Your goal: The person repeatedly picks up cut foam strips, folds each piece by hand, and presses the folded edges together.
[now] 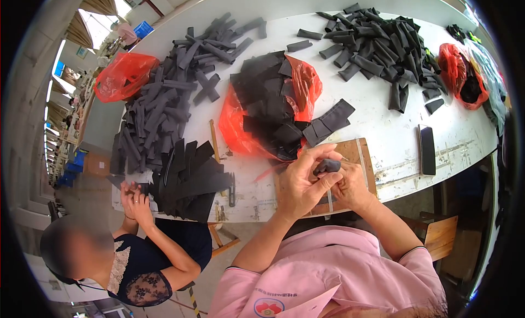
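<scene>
Both my hands meet above a wooden board point(361, 154) at the table's near edge. Between them is a small rolled piece of dark fabric point(327, 166). My left hand point(307, 181) has its thumb and fingers round the piece from the left. My right hand point(350, 184) holds it from the right, with its fingers curled and partly hidden. Just beyond my hands, an open red plastic bag point(235, 133) holds many flat dark fabric pieces point(265, 93). A few joined flat pieces point(330, 122) lie at the bag's right side.
Rolled dark pieces form piles at left point(158, 107) and back right point(383, 41). A phone point(427, 150) lies at right. Red bags point(123, 77) stand at both sides. A co-worker point(158, 258) sits at left, hands near flat strips point(191, 178). Scissors point(232, 190) lie nearby.
</scene>
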The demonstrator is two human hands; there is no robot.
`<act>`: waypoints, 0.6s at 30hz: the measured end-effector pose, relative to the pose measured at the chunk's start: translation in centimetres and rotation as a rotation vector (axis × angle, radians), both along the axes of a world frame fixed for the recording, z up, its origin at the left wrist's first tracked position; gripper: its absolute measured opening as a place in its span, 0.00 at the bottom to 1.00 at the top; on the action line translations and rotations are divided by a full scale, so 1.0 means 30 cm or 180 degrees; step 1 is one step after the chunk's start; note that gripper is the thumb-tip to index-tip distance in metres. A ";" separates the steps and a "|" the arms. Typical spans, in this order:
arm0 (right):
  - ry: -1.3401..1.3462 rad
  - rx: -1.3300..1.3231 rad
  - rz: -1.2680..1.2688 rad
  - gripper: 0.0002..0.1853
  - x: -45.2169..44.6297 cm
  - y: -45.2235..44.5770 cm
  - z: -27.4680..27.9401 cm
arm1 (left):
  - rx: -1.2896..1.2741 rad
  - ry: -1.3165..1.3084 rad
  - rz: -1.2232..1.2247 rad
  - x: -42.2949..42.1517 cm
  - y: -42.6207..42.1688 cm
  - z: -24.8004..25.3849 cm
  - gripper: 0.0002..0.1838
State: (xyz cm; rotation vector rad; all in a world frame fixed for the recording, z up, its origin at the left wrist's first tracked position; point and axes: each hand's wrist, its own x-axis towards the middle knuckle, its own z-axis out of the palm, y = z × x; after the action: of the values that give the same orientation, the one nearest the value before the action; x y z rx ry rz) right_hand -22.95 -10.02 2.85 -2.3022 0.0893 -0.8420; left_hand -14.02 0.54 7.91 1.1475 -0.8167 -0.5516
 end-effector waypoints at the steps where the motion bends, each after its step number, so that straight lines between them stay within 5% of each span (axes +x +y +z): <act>1: 0.0165 0.0116 -0.0039 0.10 -0.004 0.003 0.022 | -0.0371 0.0130 0.0001 -0.009 -0.004 0.021 0.10; 4: 0.0624 0.0151 -0.0184 0.12 -0.014 0.009 0.130 | -0.0331 0.0210 0.0075 0.010 0.013 0.043 0.11; 8: 0.0492 0.0060 -0.0091 0.12 -0.003 0.010 0.181 | -0.1263 0.0642 0.0469 0.030 0.013 0.025 0.09; 12: 0.0626 -0.0675 -0.0103 0.13 -0.001 -0.002 0.166 | -0.1381 0.1464 0.0458 0.046 0.044 -0.016 0.08; 18: 0.0519 -0.0572 -0.0292 0.14 0.003 0.011 0.076 | -0.0714 0.0478 0.0313 0.050 0.036 -0.003 0.09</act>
State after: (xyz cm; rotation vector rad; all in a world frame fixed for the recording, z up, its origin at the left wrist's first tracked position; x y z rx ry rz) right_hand -22.87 -9.68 5.12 -2.5506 0.1996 -0.7317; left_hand -12.50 1.61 7.83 0.9236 -0.6706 -0.4464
